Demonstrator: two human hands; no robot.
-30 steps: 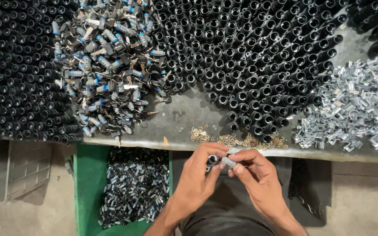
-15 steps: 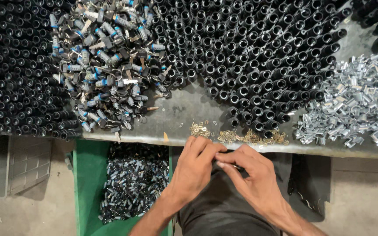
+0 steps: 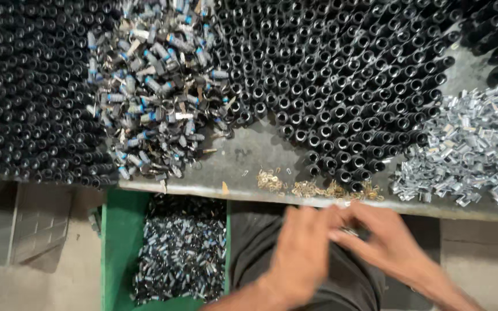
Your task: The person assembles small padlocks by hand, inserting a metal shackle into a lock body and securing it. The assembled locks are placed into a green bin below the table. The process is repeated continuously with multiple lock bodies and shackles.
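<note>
While both hands, left hand (image 3: 301,247) and right hand (image 3: 387,242), pinch a small blurred metal part (image 3: 350,231) just below the table (image 3: 249,155) edge, fumbling fingers could drop it into the green bin (image 3: 119,242).

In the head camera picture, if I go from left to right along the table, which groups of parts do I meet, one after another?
Standing black tubes → heap of grey parts with blue bands → large field of black tubes → pile of shiny metal clips.
</note>
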